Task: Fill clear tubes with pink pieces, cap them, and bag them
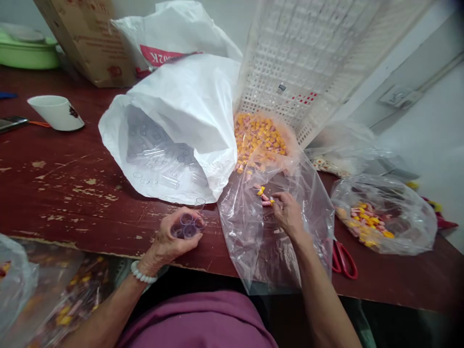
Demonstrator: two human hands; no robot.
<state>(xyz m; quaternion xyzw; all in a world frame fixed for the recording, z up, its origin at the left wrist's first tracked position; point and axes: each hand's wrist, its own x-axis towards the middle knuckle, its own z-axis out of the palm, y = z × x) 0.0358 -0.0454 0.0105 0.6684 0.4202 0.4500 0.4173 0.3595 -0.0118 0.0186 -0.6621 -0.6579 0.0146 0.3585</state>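
Note:
Several clear, faintly purple plastic tubes (188, 231) are bunched in my left hand (170, 237), their round open ends facing up. One more clear tube (200, 204) leans out just beyond the fingers. My right hand (288, 212) is over the clear plastic bag (242, 232), thumb and forefinger closed at the end of a small pink piece with a yellow end (267, 203). Beside it lies a similar pink-and-yellow piece (261, 191). Farther back, a heap of these pieces (259, 137) fills the bag. Loose clear tubes (159, 154) lie inside the open white sack (188, 106).
A white plastic basket (290, 63) stands behind the heap. Red-handled scissors (344, 260) and another bag of pieces (384, 217) lie to the right. On the left are a white cup (54, 112), a cardboard box (89, 43) and a green basin (29, 52). The table's front edge is near me.

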